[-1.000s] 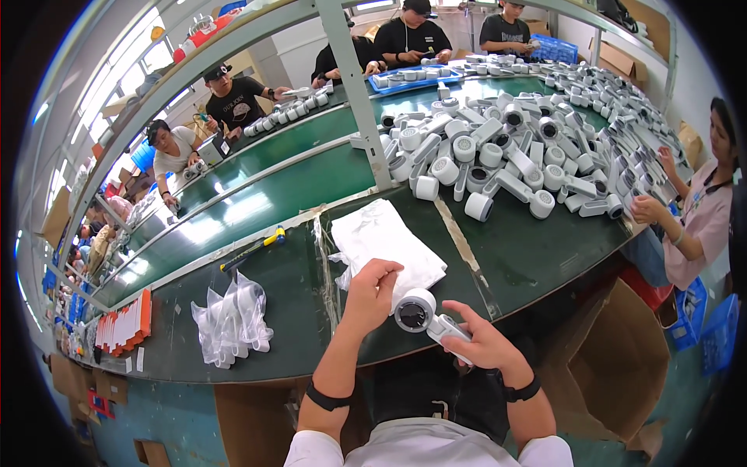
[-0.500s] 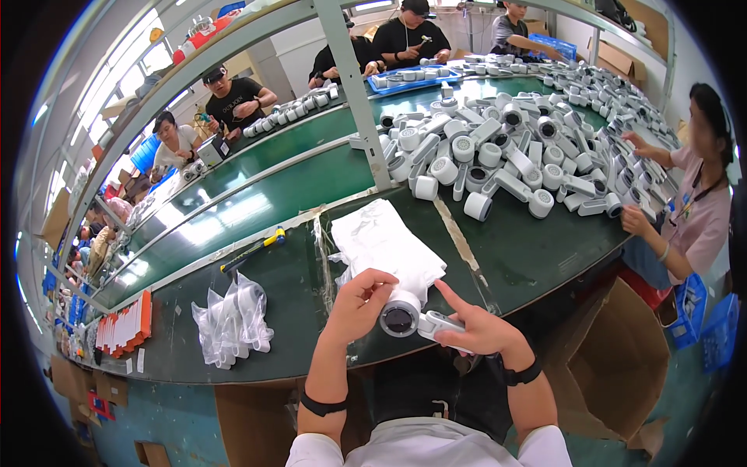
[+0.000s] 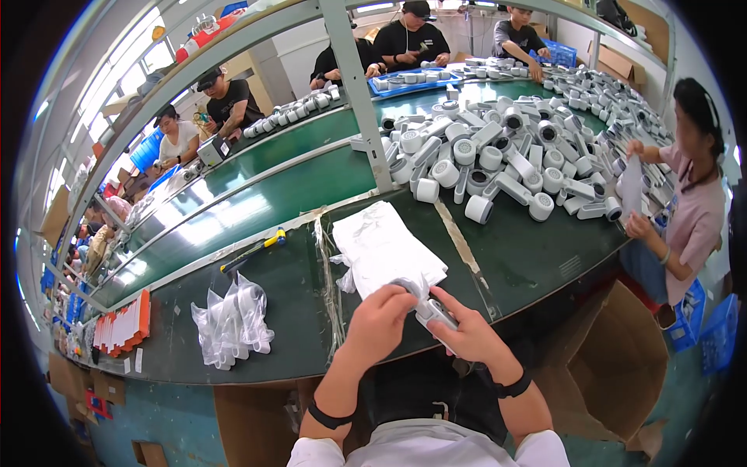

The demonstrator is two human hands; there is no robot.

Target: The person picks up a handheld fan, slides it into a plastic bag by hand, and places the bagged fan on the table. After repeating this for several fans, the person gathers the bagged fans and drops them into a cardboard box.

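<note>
A white hair dryer (image 3: 434, 314) with a drum-shaped head is held low over the near edge of the bench. My right hand (image 3: 472, 336) is closed round its handle, the thumb side uppermost. At the head end, my left hand (image 3: 380, 321) has its fingers bent and pressed together. That hand covers most of the head, and thin clear plastic shows around it. Just beyond both hands lies a stack of white plastic bags (image 3: 387, 243), its near end touching the dryer's head or very close to it.
Bagged white dryers (image 3: 232, 323) lie to the left, near a hammer (image 3: 254, 250) and orange-white cards (image 3: 123, 325). A heap of dryers (image 3: 498, 148) covers the right far bench. A metal post (image 3: 355, 86) rises ahead. Beside a cardboard box (image 3: 615, 358), a co-worker (image 3: 692, 202) holds a bag.
My left hand has moved right and inward over the dryer's head, which has turned away and is now mostly hidden. At the right, the co-worker has lifted a translucent bag.
</note>
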